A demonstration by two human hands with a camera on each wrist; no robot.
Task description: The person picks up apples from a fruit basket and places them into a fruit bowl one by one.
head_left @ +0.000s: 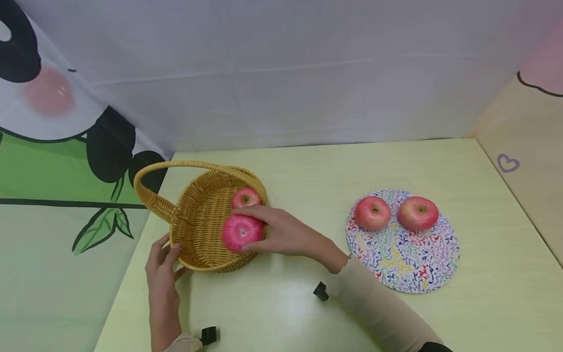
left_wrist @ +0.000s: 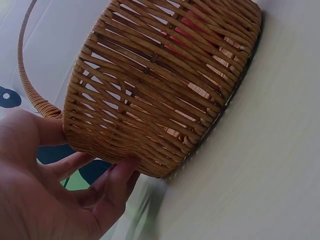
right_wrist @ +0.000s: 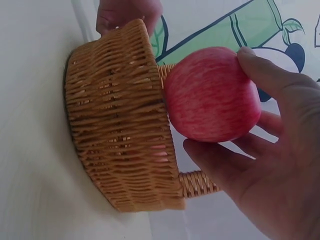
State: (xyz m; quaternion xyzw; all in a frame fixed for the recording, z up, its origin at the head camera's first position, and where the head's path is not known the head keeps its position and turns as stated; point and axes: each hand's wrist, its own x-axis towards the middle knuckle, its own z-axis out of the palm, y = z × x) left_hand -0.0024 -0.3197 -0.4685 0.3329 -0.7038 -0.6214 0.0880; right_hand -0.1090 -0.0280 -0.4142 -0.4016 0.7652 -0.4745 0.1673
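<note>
My right hand (head_left: 281, 232) grips a red apple (right_wrist: 215, 95) between thumb and fingers, over the near right rim of a wicker basket (head_left: 198, 234). In the right wrist view the apple is level with the basket's rim and overlaps it. Another apple (head_left: 246, 197) lies inside the basket, partly covered by the right hand in the head view. My left hand (left_wrist: 55, 185) holds the basket's side, thumb at the rim and fingertips against the woven wall. The basket's tall handle (head_left: 154, 195) arches out to the left.
On the right of the pale table (head_left: 308, 181) lies a round, colourfully patterned mat (head_left: 404, 264) with two apples (head_left: 373, 213) near its far edge. A white cloth wall (head_left: 308, 98) stands behind, with a printed cartoon panel (head_left: 44, 161) to the left.
</note>
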